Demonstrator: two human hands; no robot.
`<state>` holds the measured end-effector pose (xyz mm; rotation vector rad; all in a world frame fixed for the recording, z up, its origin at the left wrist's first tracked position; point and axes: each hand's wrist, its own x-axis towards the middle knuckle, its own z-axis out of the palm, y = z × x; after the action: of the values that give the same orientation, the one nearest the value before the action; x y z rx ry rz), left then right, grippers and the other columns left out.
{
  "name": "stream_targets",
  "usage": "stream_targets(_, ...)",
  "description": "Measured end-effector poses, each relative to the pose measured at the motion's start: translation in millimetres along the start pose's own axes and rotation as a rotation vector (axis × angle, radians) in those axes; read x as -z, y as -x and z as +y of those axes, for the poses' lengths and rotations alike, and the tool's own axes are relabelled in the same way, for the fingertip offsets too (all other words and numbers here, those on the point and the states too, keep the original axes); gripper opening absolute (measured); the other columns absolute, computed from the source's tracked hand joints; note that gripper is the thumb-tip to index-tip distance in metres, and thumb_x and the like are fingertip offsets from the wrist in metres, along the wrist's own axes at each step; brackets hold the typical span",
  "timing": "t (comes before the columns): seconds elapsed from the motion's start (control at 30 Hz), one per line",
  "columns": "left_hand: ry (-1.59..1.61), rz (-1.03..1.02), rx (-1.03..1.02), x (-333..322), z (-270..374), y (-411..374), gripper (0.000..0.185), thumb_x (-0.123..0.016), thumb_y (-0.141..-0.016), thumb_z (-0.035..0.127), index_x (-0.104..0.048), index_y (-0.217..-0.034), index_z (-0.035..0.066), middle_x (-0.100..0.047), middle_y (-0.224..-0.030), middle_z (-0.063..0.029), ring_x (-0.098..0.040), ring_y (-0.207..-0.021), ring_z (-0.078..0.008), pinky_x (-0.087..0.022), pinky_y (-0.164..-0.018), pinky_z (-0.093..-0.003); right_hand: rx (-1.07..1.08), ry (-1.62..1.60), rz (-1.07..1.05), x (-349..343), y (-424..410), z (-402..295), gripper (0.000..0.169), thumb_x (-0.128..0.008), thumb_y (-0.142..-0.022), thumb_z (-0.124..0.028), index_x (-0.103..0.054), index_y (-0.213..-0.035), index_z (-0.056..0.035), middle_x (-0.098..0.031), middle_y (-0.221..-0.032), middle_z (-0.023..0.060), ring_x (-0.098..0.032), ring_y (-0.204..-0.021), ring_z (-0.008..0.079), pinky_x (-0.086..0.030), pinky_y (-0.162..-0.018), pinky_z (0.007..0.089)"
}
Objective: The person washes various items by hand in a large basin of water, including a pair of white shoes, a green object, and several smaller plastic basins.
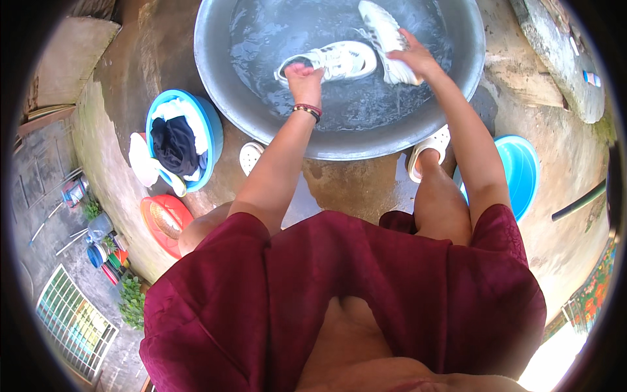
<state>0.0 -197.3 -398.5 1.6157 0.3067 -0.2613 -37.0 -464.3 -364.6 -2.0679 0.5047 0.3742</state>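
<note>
A wide metal basin (294,144) of cloudy water lies before me. My left hand (304,85) grips the heel opening of a white sneaker (345,61), whose toe points right over the water. Further right, my right hand (415,55) is closed around the side of a second white sneaker (387,34), sole side partly towards me, its toe pointing up and away. Water drips below this second shoe. The two sneakers are close together near the middle of the basin. Bracelets circle my left wrist.
A blue tub (215,147) of white and dark clothes stands at the left, with a red basket (149,210) nearer me. Another blue basin (524,171) is at the right, partly behind my arm. My feet wear white clogs (438,141) by the metal basin. The concrete floor (352,188) is wet.
</note>
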Motion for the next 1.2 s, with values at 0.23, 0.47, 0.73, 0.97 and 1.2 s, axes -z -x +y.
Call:
stream_targets(0.23,-0.027,-0.230,0.569,10.4,-43.4,-32.5,0.027,-0.064,-0.077,0.006,-0.058,-0.102,0.000,-0.063,-0.103,-0.0092,-0.060,-0.090,-0.0215,-0.044,-0.081,-0.0341,0.021,0.880,0.080,-81.7,-5.3,55.2,0.085,-0.062,-0.075,-0.045,-0.015,-0.142,-0.0260,-0.032,-0.139,0.0203,-0.033,-0.126,0.0394,-0.033,-0.096,0.0541)
stream_targets(0.47,-1.154,-0.308,-0.012,0.3,-29.7,-27.9,0.033,-0.069,-0.062,0.024,-0.064,-0.079,-0.004,-0.065,-0.084,-0.0201,-0.063,-0.079,-0.0278,-0.047,-0.072,-0.0349,-0.239,0.291,-0.378,-46.1,-23.5,45.8,0.102,-0.068,-0.068,-0.048,-0.007,-0.144,-0.0190,-0.030,-0.140,0.0196,-0.035,-0.125,0.0338,-0.033,-0.096,0.0527)
stream_targets(0.73,-0.399,-0.411,0.413,20.9,-34.5,-52.0,0.025,-0.062,-0.062,0.010,-0.060,-0.081,-0.008,-0.063,-0.072,-0.0142,-0.062,-0.067,-0.0242,-0.046,-0.058,-0.0329,-0.450,-0.363,-0.764,-35.8,-24.6,70.6,0.092,-0.075,-0.062,-0.041,-0.032,-0.137,-0.0118,-0.039,-0.136,0.0138,-0.036,-0.125,0.0285,-0.025,-0.103,0.0443)
stream_targets(0.97,-1.244,-0.304,-0.114,31.5,-76.4,-63.8,0.030,-0.062,-0.063,0.015,-0.061,-0.079,-0.010,-0.061,-0.083,-0.0292,-0.062,-0.083,-0.0338,-0.045,-0.067,-0.0373,-0.122,0.506,-0.238,-76.3,10.5,-2.2,0.100,-0.070,-0.066,-0.036,-0.012,-0.143,-0.0083,-0.033,-0.138,0.0240,-0.035,-0.126,0.0347,-0.031,-0.103,0.0398)
stream_targets(1.2,0.343,-0.424,0.767,28.0,28.8,-36.0,0.025,-0.048,-0.085,0.006,-0.053,-0.104,-0.011,-0.059,-0.106,-0.0214,-0.059,-0.096,-0.0321,-0.047,-0.087,-0.0433,-0.134,-0.450,-0.425,-41.2,0.5,21.9,0.081,-0.065,-0.074,-0.022,-0.021,-0.140,-0.0039,-0.046,-0.127,0.0171,-0.050,-0.114,0.0273,-0.043,-0.093,0.0371)
